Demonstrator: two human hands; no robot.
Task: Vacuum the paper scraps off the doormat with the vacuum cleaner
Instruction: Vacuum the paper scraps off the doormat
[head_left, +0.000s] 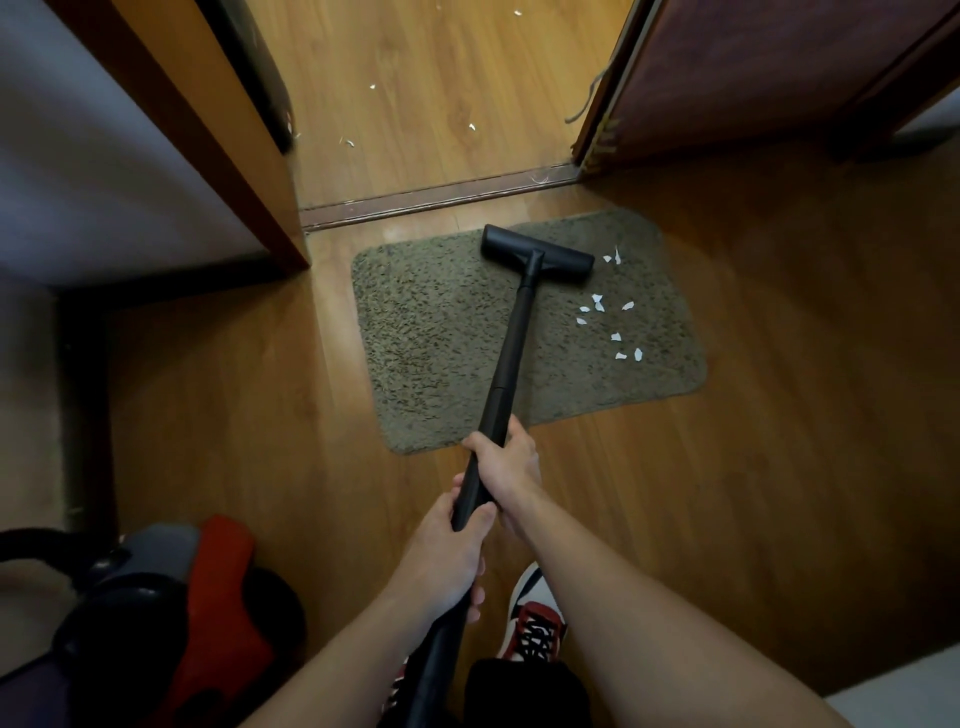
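Grip | you are wrapping left hand (441, 551) and right hand (506, 467) fingers round the wand (511, 343) for steering leverage | nozzle (537, 254) is sitting on doormat (431, 338), just beside paper scraps (613, 332)

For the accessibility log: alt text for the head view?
The right hand and left hand grip a black vacuum wand whose floor head rests on the far part of a doormat. White paper scraps lie on the mat's right side; a few more lie past the doorway.
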